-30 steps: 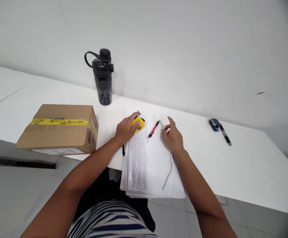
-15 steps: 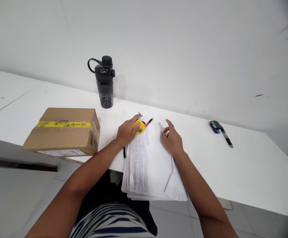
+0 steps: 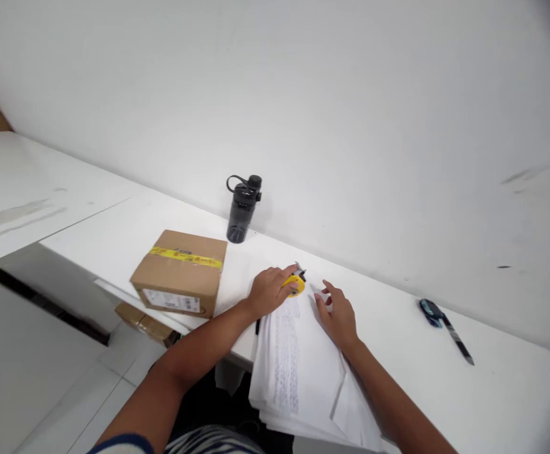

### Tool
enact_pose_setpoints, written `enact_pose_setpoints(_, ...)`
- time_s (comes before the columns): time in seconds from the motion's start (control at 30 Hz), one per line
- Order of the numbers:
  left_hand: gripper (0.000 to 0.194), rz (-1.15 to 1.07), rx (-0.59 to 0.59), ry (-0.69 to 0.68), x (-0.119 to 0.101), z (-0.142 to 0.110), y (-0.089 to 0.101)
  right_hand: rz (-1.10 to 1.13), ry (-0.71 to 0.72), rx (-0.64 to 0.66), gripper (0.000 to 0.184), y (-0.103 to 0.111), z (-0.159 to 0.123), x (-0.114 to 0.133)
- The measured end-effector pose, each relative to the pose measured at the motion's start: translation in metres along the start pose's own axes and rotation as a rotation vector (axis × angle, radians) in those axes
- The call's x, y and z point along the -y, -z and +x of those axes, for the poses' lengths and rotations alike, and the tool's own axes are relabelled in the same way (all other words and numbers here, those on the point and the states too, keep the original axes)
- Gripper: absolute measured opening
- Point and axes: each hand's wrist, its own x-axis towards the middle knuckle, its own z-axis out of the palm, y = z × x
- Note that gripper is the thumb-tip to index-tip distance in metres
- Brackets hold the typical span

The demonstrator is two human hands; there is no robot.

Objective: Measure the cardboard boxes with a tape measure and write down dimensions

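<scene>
My left hand [image 3: 269, 292] is closed around a yellow tape measure [image 3: 296, 285], whose metal end hook sticks out at the top. The tape measure is over the far end of a stack of white paper [image 3: 320, 372]. Columns of dense blue handwriting run down the left part of the top sheet. My right hand [image 3: 340, 317] rests at the right side of the stack, its fingers loosely curved and apart with nothing between them. I cannot see the red and black pen now.
A taped cardboard box [image 3: 185, 277] sits on the white table [image 3: 400, 353] to the left. Behind it a dark water bottle [image 3: 241, 214] stands by the wall. To the right lie a small dark device [image 3: 430, 311] and a black marker-like item [image 3: 458, 342]. Another carton [image 3: 142, 321] is below the table.
My view has swung left and up, so everything sits lower and further right. The tape measure moved over the pen, which is now out of sight. My right-hand fingers have opened from a pinch.
</scene>
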Motion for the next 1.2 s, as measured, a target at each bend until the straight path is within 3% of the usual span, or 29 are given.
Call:
enact_pose_setpoints(0.1, 0.052, -0.133, -0.181, -0.088, -0.033, -0.011, 0.025, 0.355, 0.221, 0.053, 0.073, 0.016, -0.014, 0.044)
enact_pose_setpoints(0.17, 0.044, -0.321, -0.272, -0.149, -0.061, -0.025, 0.049, 0.523, 0.297, 0.114, 0.072, 0.033, -0.027, 0.082)
enact_pose_setpoints(0.27, 0.043, -0.556, -0.365, -0.137, -0.097, -0.056, 0.096, 0.574, 0.484, 0.117, 0.065, 0.059, -0.037, 0.141)
enact_pose_setpoints(0.33, 0.053, -0.558, -0.362, -0.076, -0.109, -0.078, 0.128, 0.502, 0.627, 0.067, 0.065, 0.072, -0.036, 0.178)
enact_pose_setpoints(0.4, 0.059, -0.538, -0.465, 0.088, -0.110, -0.095, 0.155, 0.313, 0.768, 0.026, 0.070, 0.078, -0.030, 0.210)
enact_pose_setpoints(0.5, 0.032, -0.726, -0.624, 0.478, -0.099, -0.107, 0.189, -0.017, 0.929, -0.030, 0.071, 0.075, -0.021, 0.250)
enact_pose_setpoints(0.6, 0.035, -0.891, -0.672, 0.751, -0.081, -0.107, 0.222, -0.119, 0.992, -0.002, 0.059, 0.067, -0.011, 0.277)
enact_pose_setpoints(0.73, 0.035, -0.773, -0.567, 0.821, -0.052, -0.097, 0.267, 0.004, 0.793, 0.046, 0.046, 0.063, 0.011, 0.281)
enact_pose_setpoints(0.93, 0.036, -0.367, -0.253, 0.871, 0.006, -0.074, 0.318, 0.181, 0.548, 0.169, 0.049, 0.060, 0.052, 0.244)
enact_pose_setpoints(1.07, 0.041, -0.162, 0.013, 0.960, 0.039, -0.064, 0.327, 0.208, 0.485, 0.256, 0.049, 0.055, 0.071, 0.218)
enact_pose_setpoints(1.2, 0.049, -0.075, 0.299, 0.982, 0.048, -0.058, 0.320, 0.181, 0.454, 0.351, 0.046, 0.057, 0.077, 0.206)
